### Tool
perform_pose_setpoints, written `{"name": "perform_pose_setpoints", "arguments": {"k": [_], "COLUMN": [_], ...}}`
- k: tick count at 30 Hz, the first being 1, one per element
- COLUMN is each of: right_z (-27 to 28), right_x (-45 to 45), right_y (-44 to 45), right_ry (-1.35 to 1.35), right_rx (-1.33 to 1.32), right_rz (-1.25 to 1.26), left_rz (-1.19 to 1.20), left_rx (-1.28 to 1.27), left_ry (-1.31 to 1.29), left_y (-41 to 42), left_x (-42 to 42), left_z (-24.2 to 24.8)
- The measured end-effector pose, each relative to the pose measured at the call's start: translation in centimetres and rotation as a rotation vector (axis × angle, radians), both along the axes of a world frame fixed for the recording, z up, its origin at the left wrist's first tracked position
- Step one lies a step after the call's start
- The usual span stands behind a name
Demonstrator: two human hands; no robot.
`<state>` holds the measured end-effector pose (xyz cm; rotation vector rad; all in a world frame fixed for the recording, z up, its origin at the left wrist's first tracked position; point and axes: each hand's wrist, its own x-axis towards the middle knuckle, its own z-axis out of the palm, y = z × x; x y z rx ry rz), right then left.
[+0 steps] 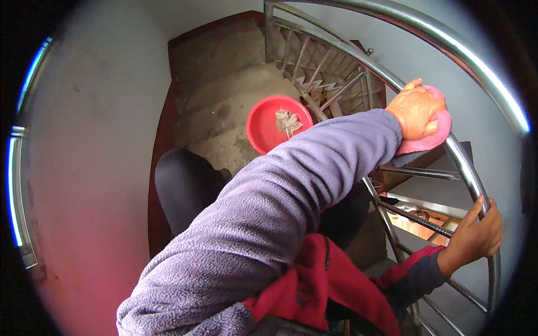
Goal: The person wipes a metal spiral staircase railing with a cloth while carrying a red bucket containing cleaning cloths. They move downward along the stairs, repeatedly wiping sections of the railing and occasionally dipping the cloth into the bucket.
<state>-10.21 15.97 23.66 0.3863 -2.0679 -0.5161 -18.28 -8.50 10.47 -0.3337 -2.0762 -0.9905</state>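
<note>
My left hand (416, 111) reaches across to the upper right and presses a pink cloth (443, 126) around the stainless steel handrail (460, 155). The cloth hides the rail under it, and part of it hangs below my palm. Nearer to my body, my right hand (477, 229) grips the same handrail, its thumb on the near side and its fingers round the far side. Down on the stairs stands a red plastic basin (262, 126) with a crumpled pale cloth (289, 121) in it. My left sleeve covers the basin's lower right edge.
Concrete steps (227, 80) curve down beside a plain wall (101, 138) with a dark red skirting band (162, 126). Metal balusters (420, 172) slant below the handrail, with gaps onto a lower level. Another thick steel rail (454, 38) curves across the upper right.
</note>
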Motion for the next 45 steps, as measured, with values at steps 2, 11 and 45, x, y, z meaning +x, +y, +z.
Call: {"name": "perform_pose_setpoints", "arguments": {"k": [2,11,45], "right_z": [-0.1,-0.2,-0.3], "right_x": [-0.2,-0.4,-0.3], "right_y": [-0.1,0.5,-0.8], "right_ry": [0.007,0.013,0.023], "right_rx": [0.000,-0.042,-0.166], "right_rz": [0.021,0.040,0.011], "left_rz": [0.007,0.100,0.356], "left_rx": [-0.048,-0.138,0.262], "left_ry": [-0.094,-0.189,0.077], "left_y": [-0.8,-1.0,-4.4], "left_x": [0.0,-1.1,-3.3], "left_z": [0.2,-0.4,-7.2]}}
